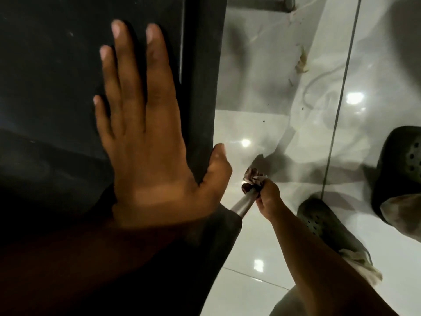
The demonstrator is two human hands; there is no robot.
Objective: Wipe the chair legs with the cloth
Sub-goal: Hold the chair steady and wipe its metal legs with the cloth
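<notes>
I look down on a black chair seat (57, 76) that fills the left half of the view. My left hand (145, 133) lies flat on the seat with fingers spread, its thumb hooked over the seat's right edge. A silver metal chair leg (242, 205) slants out from under the seat toward the floor. My right hand (267, 197) is closed around that leg low down, with a crumpled reddish-white cloth (254, 176) bunched between the fingers and the leg. The leg's lower end is hidden by the cloth and hand.
Glossy white floor tiles (257, 254) with light reflections spread to the right. My two feet in dark perforated clogs (319, 222) (405, 165) stand right of the leg. Another metal chair bar (257, 2) crosses the top edge. Small debris (301, 62) lies on the floor.
</notes>
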